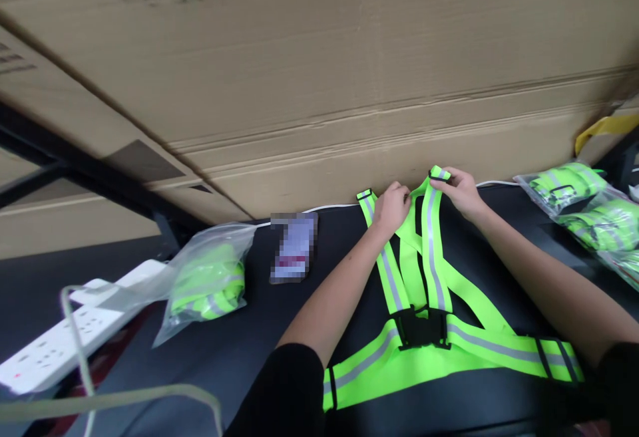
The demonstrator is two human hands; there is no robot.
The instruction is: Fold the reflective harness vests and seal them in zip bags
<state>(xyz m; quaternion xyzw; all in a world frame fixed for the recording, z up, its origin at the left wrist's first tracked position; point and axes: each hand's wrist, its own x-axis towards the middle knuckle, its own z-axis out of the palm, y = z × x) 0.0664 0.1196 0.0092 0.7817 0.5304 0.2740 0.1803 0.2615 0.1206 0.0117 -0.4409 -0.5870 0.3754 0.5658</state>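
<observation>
Cloth harness (432,251), plastic buckle (423,328), glossy bag (219,236), matt cardboard (349,58)

We see creased brown cardboard (374,44) standing behind our dark tabletop (224,344), while a black metal frame (60,151) slants across the cardboard at left.

Is a dark tabletop (229,357); carries a spread neon-green harness (434,251), a phone (295,247) and a bagged bundle (212,284) leftward, more bagged bundles (602,227) rightward, possibly a white power strip (64,340).

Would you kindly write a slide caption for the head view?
Left hand and right hand hold the straps of a bright green reflective harness on a dark tabletop.
</observation>
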